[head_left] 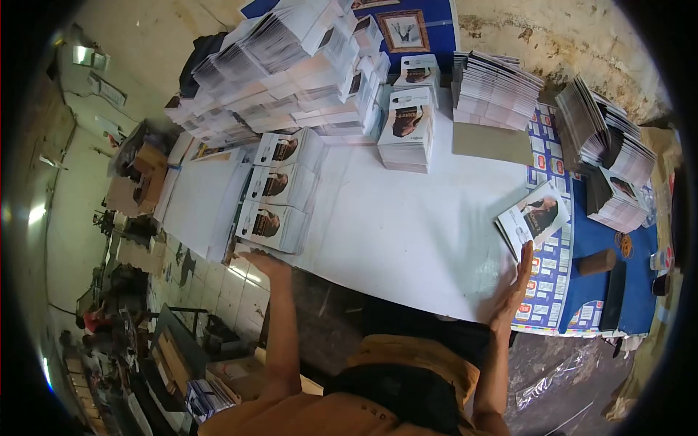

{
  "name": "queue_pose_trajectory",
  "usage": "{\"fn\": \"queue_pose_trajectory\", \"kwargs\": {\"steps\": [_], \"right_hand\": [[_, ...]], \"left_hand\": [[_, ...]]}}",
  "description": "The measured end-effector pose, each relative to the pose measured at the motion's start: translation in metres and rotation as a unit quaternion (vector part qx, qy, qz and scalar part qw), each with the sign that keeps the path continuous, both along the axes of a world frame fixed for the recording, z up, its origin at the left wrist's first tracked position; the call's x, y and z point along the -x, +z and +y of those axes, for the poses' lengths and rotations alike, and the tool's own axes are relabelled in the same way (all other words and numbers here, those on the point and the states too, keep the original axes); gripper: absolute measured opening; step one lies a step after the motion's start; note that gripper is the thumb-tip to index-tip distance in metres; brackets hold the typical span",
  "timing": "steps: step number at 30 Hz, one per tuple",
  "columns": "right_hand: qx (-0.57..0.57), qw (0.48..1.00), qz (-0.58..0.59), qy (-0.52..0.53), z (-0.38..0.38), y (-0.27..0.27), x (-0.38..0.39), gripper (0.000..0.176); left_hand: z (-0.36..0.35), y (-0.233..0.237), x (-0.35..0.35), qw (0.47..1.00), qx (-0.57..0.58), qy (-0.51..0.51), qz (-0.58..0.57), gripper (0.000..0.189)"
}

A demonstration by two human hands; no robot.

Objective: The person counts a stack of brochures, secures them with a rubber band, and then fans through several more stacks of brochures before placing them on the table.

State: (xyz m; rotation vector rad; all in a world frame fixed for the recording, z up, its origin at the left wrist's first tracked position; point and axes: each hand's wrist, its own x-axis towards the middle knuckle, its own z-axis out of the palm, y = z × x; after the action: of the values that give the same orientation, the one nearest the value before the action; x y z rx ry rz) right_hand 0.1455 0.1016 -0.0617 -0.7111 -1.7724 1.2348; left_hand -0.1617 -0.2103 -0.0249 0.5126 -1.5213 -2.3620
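My left hand (pixel 266 262) is at the table's near left edge, against or just in front of the nearest stack of booklets (pixel 270 227). Its fingers are stretched out and hold nothing I can see. Two similar stacks stand in line behind that one. My right hand (pixel 515 289) is upright on its edge at the right, fingers straight and together. Its fingertips are at the lower edge of a few booklets (pixel 535 216), which lie tilted with a picture on the cover. Whether they touch is hard to tell.
The white tabletop (pixel 392 232) lies between my hands. A tall pile of booklets (pixel 291 73) rises at the back left. More stacks (pixel 407 134) stand at the back. At the right are a brown block (pixel 597 262), rubber bands (pixel 623 245) and a dark bar (pixel 613 296).
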Motion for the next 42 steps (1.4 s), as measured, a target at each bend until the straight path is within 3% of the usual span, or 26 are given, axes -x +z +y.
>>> {"fn": "queue_pose_trajectory", "kwargs": {"steps": [6, 7, 8, 9, 10, 11, 14, 15, 16, 18, 20, 22, 24, 26, 28, 30, 33, 37, 40, 42], "right_hand": [[0.002, 1.0, 0.008, 0.006, 0.0, 0.001, -0.001, 0.098], [0.0, 1.0, 0.008, 0.006, 0.0, 0.002, -0.001, 0.099], [-0.001, 1.0, 0.009, 0.005, 0.001, 0.001, -0.002, 0.099], [0.001, 1.0, 0.018, 0.004, 0.002, -0.002, -0.002, 0.099], [0.005, 1.0, 0.019, 0.005, 0.002, -0.002, -0.003, 0.1], [0.003, 1.0, 0.026, 0.008, 0.002, -0.001, -0.001, 0.098], [-0.014, 1.0, 0.023, 0.006, 0.0, 0.008, -0.004, 0.092], [-0.024, 1.0, 0.018, 0.008, 0.001, 0.011, -0.007, 0.09], [-0.034, 0.999, 0.02, 0.014, 0.004, 0.012, -0.008, 0.089], [-0.052, 0.998, 0.024, 0.008, 0.004, 0.007, -0.008, 0.081], [-0.063, 0.996, 0.059, 0.0, 0.004, 0.002, -0.009, 0.069], [-0.039, 0.999, 0.0, -0.019, 0.0, -0.006, -0.018, 0.062], [-0.086, 0.993, -0.06, -0.056, -0.006, 0.004, -0.026, 0.056], [-0.127, 0.984, -0.105, -0.069, -0.01, 0.005, -0.036, 0.053], [-0.092, 0.989, -0.067, -0.096, -0.013, 0.006, -0.039, 0.046], [-0.088, 0.989, -0.027, -0.117, -0.008, -0.005, -0.038, 0.045], [-0.104, 0.984, -0.056, -0.133, -0.008, 0.005, -0.034, 0.045], [-0.095, 0.987, -0.035, -0.126, -0.005, 0.005, -0.035, 0.049], [-0.069, 0.99, -0.026, -0.118, -0.005, 0.005, -0.04, 0.048], [-0.055, 0.99, -0.019, -0.126, -0.004, -0.003, -0.042, 0.05]], "left_hand": [[-0.029, -0.066, 0.048, 0.982, -0.067, -0.122, 0.131, 0.085], [-0.022, -0.052, 0.043, 0.971, -0.049, -0.153, 0.179, 0.084], [-0.018, -0.038, 0.033, 0.99, -0.118, -0.031, 0.072, 0.082], [-0.029, -0.041, 0.032, 0.994, -0.052, 0.01, 0.091, 0.082], [-0.027, -0.028, 0.036, 0.986, 0.042, 0.135, 0.089, 0.078], [-0.022, -0.022, 0.031, 0.948, 0.176, 0.205, 0.165, 0.071], [0.037, 0.057, -0.013, 0.897, 0.316, 0.059, 0.305, 0.047], [0.06, 0.069, -0.023, 0.901, 0.322, -0.028, 0.288, 0.042], [0.08, 0.074, -0.028, 0.897, 0.326, -0.111, 0.277, 0.038], [0.124, 0.052, -0.04, 0.81, 0.38, -0.29, 0.341, 0.031], [0.185, 0.029, -0.059, 0.836, 0.144, -0.47, 0.244, 0.023], [0.237, -0.001, -0.06, 0.797, 0.25, -0.524, 0.164, 0.02], [0.3, 0.003, -0.073, 0.787, 0.319, -0.455, 0.267, 0.027], [0.351, 0.026, -0.079, 0.672, 0.411, -0.31, 0.532, 0.044], [0.386, 0.045, -0.076, 0.567, 0.528, -0.336, 0.535, 0.078], [0.439, 0.03, -0.053, 0.718, 0.449, -0.473, 0.244, 0.093], [0.472, 0.04, -0.043, 0.815, 0.204, -0.535, -0.092, 0.123], [0.527, 0.04, -0.021, 0.849, -0.025, -0.486, -0.205, 0.147], [0.571, 0.01, 0.015, 0.865, 0.051, -0.427, -0.259, 0.16], [0.619, -0.027, 0.051, 0.865, 0.136, -0.373, -0.308, 0.159]]}}
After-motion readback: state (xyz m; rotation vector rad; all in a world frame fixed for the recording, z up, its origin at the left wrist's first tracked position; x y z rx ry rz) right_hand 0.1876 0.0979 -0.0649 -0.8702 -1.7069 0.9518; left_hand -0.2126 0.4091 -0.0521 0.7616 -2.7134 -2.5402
